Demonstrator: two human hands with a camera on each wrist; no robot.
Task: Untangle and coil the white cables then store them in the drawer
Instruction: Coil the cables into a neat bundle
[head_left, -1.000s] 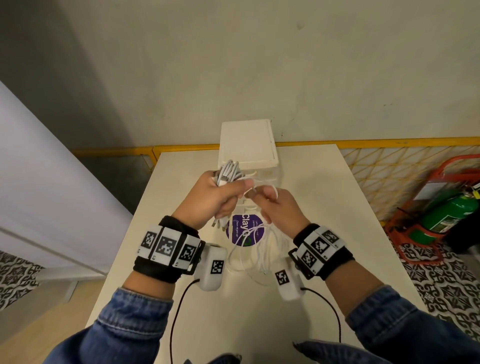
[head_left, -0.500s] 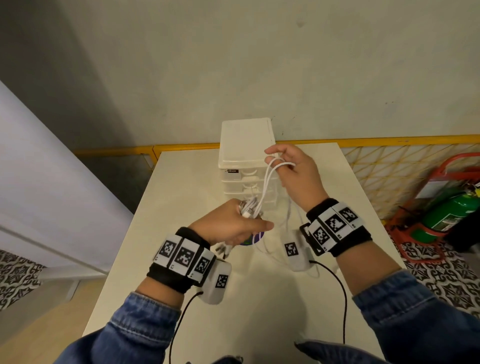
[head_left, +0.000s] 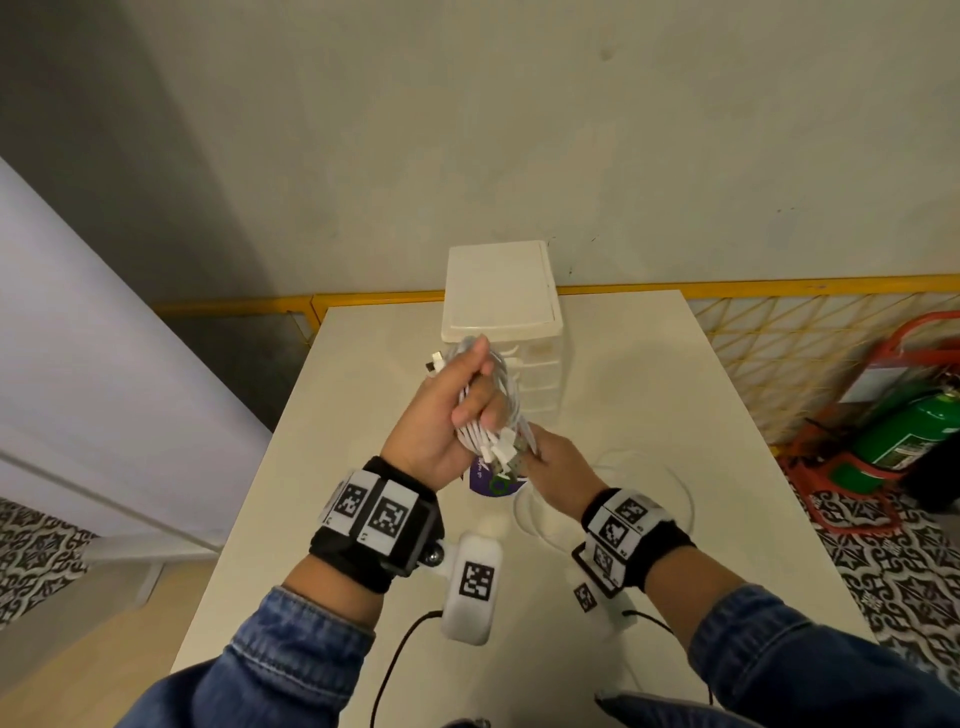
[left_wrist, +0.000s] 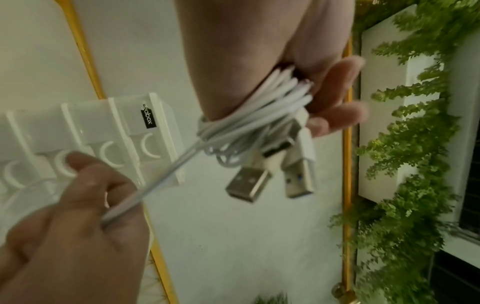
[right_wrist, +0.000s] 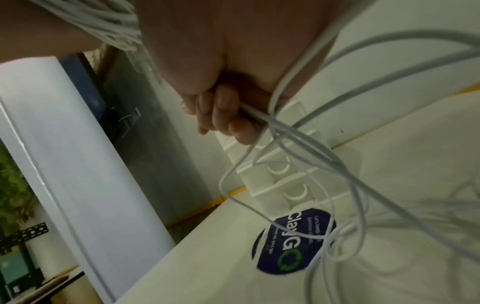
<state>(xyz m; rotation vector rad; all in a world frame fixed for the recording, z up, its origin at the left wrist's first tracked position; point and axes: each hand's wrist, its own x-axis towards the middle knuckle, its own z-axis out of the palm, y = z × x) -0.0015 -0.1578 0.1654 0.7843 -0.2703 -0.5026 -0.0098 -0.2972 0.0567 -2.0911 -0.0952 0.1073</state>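
My left hand (head_left: 457, 410) is raised in front of the drawer unit and grips a coiled bundle of white cables (head_left: 501, 402). In the left wrist view the bundle (left_wrist: 262, 109) runs between palm and fingers, and two USB plugs (left_wrist: 272, 179) hang from it. My right hand (head_left: 558, 470) sits just below it and pinches a strand (left_wrist: 155, 181) that leads up into the bundle. In the right wrist view its curled fingers (right_wrist: 221, 117) hold that strand, while loose cable loops (right_wrist: 337, 185) trail down onto the table. The white drawer unit (head_left: 501, 296) stands behind, all drawers closed.
A purple round sticker (head_left: 491, 483) lies on the cream table (head_left: 649, 395) under the hands, with loose cable loops (head_left: 644, 467) to its right. Beyond the table's right edge are a yellow mesh fence (head_left: 805, 353) and a green extinguisher (head_left: 904, 436). A white panel stands at left.
My right hand came down from beside the drawer unit's top to just under the left hand. The left hand rose with the bundle and turned it upright.
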